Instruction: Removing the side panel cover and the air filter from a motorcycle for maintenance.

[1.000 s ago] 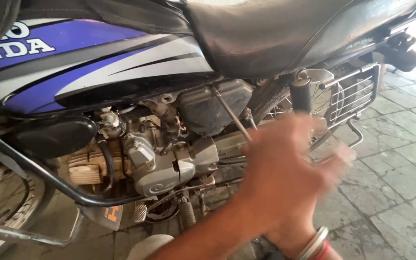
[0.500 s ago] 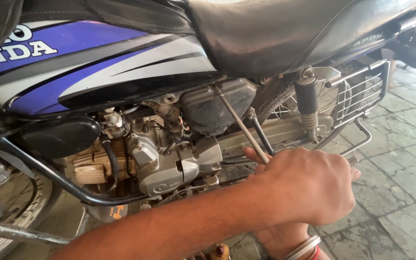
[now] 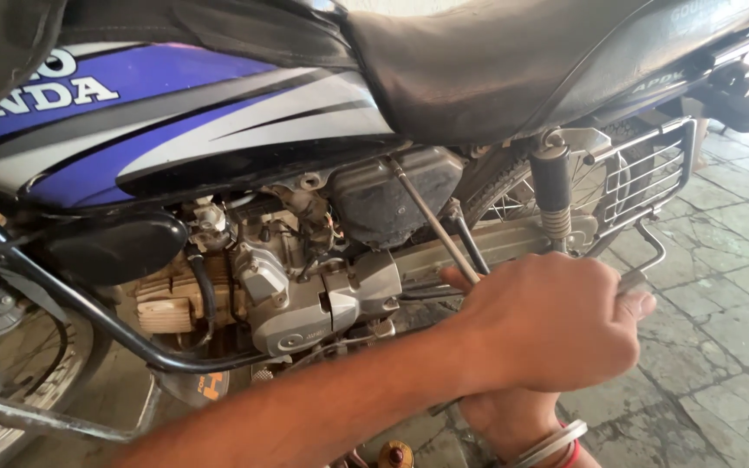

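A motorcycle stands side-on with a blue and white fuel tank (image 3: 175, 121) and a black seat (image 3: 522, 61). My left hand (image 3: 552, 325) is closed around the lower end of a long thin metal rod (image 3: 426, 217). The rod slants up to the left, and its tip rests by the dark side box (image 3: 392, 195) under the seat's front. My right hand (image 3: 513, 425) sits just beneath the left one, with bangles on the wrist. It is mostly covered, so its grip is hidden. The silver engine (image 3: 305, 303) lies left of both hands.
A black crash bar (image 3: 88, 321) curves in front of the engine. The rear shock absorber (image 3: 552, 191) and a wire side guard (image 3: 652, 173) stand behind my hands. The front wheel (image 3: 2, 373) is at the far left. Stone paving (image 3: 730, 347) spreads to the right.
My left hand was blurred in motion a second ago and has since settled on the rod's lower end, where it stays. The view has shifted slightly.
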